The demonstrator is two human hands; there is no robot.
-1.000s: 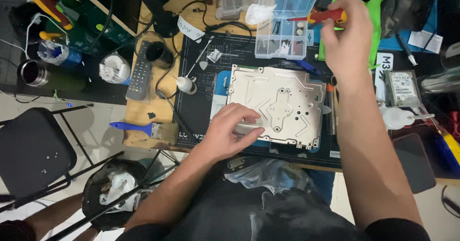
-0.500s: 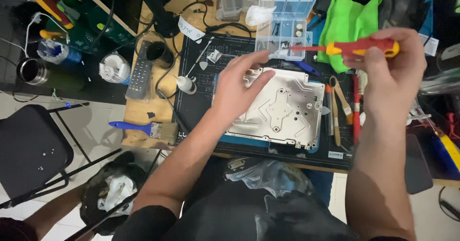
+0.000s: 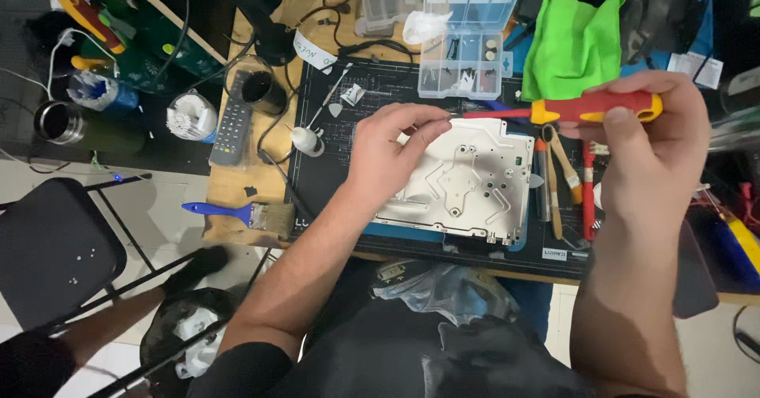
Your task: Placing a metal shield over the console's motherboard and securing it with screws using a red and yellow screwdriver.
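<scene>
2 bare hands are working above the black mat (image 3: 332, 184) that is covering the middle of the desk (image 3: 237, 188). Right hand (image 3: 649, 137) is gripping the red-and-yellow handle of a screwdriver (image 3: 590, 109), closed around it and holding it level, shaft pointing toward the left hand (image 3: 392, 152). Left hand is pinching its fingertips (image 3: 435, 115) together at the screwdriver's tip; whether a screw is sitting between them cannot be told. Under both hands a silver metal plate (image 3: 467, 184) is lying flat on the mat, near the mat's front edge. A clear compartment box (image 3: 467, 41) is standing open at the mat's back edge, with a green cloth (image 3: 574, 41) just beside it toward the right. A blue-handled brush (image 3: 237, 212) is lying at the desk's front left corner, a remote control (image 3: 233, 129) behind it.
</scene>
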